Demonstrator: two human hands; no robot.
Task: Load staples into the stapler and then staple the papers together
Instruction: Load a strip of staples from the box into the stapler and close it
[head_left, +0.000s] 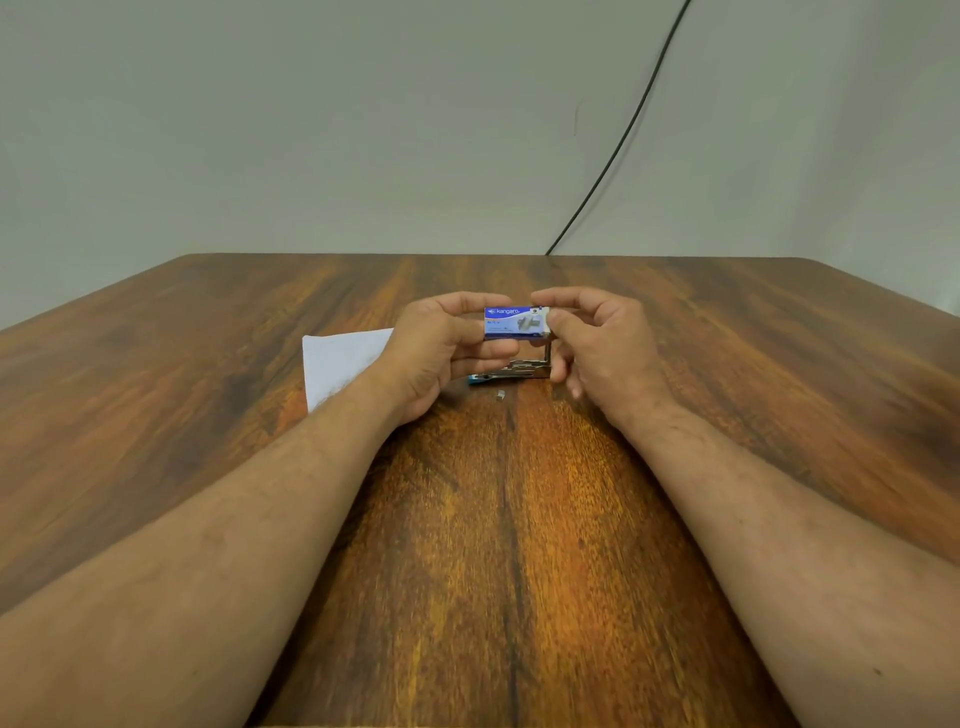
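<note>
- Clearly, the staple box (514, 322), a small blue and white card carton, is lifted off the bench (519, 545), held between both hands just above the stapler (511, 371).
- Left hand (441, 353): thumb on top, fingers (485, 356) curled underneath, pinching the box's nine o'clock end.
- Right hand (597, 343): thumb and forefinger pinch the box's white three o'clock end, likely the inner tray or flap; the other fingers hang loosely curled below.
- Handling of the box: it looks light and thin-walled, so a hard squeeze would probably buckle it. Holding the long edges, not the flat faces, seems best, with the tray drawn out gently at three o'clock to avoid spilling.
- Stapler: it lies on the bench under the hands with its metal arm apparently swung up and a blue base showing. It should be stiff and fairly heavy for its size; steadying the base suits it better than holding the hinged arm.
- A loose bit of staples (501, 395) lies on the bench at six o'clock from the stapler. Staple strips are brittle and tend to snap, so they are best taken by the sides.
- Papers (343, 364): white sheets lie flat at nine o'clock from the stapler, partly behind the left wrist; floppy and light, best squared up at one corner.
</note>
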